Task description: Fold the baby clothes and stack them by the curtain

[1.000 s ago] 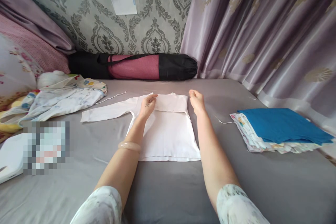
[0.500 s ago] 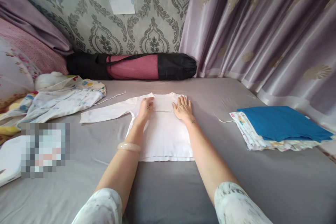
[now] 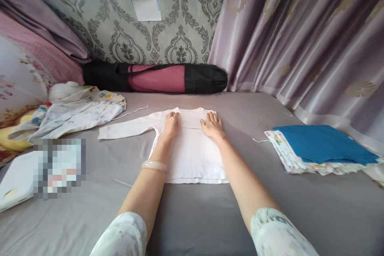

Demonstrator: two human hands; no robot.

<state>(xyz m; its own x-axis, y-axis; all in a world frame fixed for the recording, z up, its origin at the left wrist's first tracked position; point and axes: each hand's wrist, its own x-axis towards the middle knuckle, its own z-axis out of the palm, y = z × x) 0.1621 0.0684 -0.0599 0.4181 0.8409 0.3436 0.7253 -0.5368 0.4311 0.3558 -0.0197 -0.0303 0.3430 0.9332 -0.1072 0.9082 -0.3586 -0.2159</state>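
Observation:
A white long-sleeved shirt (image 3: 192, 156) lies spread on the grey sheet (image 3: 198, 220). Its left sleeve stretches out to the left, while the other sleeve lies folded across the chest below the neckline. My left hand (image 3: 171, 125) rests on the shirt near the left shoulder, fingers curled; whether it grips any cloth is too small to tell. On the right shoulder, my right hand (image 3: 212, 125) lies flat with its fingers spread.
A folded blue cloth (image 3: 327, 144) tops a pile of patterned clothes at the right. Crumpled clothes (image 3: 81, 114) and a white object (image 3: 22, 174) are at the left. A black and pink rolled bag (image 3: 156, 78) lies along the wall.
The whole view has shifted slightly, so things appear further right. My left hand's fingers are drawn closer together. My right hand stays flat on the shirt.

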